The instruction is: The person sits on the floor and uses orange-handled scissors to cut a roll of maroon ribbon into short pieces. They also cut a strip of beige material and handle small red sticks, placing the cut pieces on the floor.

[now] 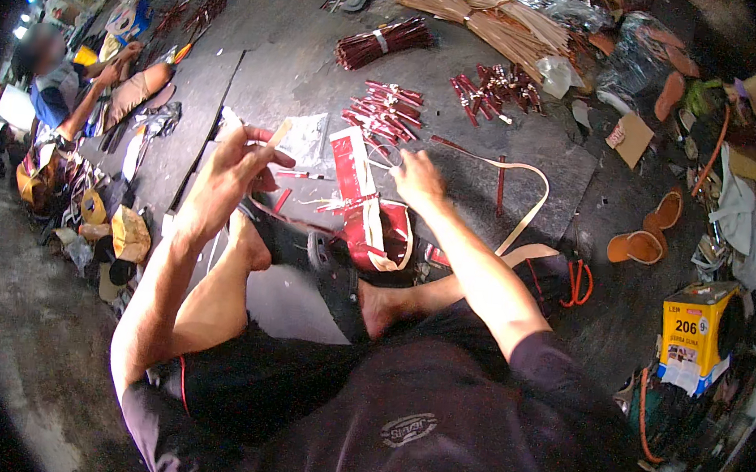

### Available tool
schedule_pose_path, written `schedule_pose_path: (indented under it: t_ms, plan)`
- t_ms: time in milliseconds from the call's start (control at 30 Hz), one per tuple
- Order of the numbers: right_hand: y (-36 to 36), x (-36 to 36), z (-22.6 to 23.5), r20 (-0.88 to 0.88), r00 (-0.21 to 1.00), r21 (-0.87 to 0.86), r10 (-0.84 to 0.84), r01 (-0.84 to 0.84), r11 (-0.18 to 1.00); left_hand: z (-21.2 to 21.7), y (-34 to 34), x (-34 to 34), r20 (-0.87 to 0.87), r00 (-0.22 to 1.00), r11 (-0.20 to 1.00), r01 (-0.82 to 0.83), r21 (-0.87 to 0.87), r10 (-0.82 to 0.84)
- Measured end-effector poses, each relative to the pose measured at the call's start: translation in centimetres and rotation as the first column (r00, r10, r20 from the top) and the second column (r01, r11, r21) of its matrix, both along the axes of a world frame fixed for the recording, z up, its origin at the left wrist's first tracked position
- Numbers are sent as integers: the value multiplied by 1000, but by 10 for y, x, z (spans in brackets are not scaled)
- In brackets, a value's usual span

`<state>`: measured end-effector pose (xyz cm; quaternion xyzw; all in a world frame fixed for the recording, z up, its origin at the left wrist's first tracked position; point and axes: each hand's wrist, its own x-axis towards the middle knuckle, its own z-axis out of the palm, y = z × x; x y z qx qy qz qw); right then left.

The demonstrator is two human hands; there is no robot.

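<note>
My left hand [238, 165] is raised at left, its fingers closed on a short tan strip [280, 130]. At the centre, my right hand [420, 184] is closed by a thin greyish loop [383, 155]; what its fingers hold is too small to make out. Between and below the hands lies a dark red leather piece [361, 242] with cream edges. A flat red and white strip [348, 163] stretches up from it. Beyond, small dark red strips [383, 112] lie in a pile. A clear plastic bag [307, 136] rests right of my left hand.
A long cream strap [545, 189] curves on the floor at right, near orange-handled scissors [579, 283]. Tan sandals [640, 245] and a yellow can [696, 331] stand further right. Bundled dark red strips [386, 44] and tan strips [495, 26] lie far off. Another person [59, 82] sits left.
</note>
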<state>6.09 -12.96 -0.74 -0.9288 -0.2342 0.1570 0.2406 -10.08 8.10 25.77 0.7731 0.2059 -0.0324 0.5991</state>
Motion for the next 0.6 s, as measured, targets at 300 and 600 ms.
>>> schedule_pose_path:
  t_ms: [300, 600]
  plan:
    - [-51, 6, 4, 79, 996, 161, -30, 17, 987, -33, -10, 1, -90, 991, 991, 90, -95, -99]
    - [-235, 7, 157, 263, 890, 342, -373, 275, 898, -10, -34, 14, -79, 978, 980, 187, -67, -192]
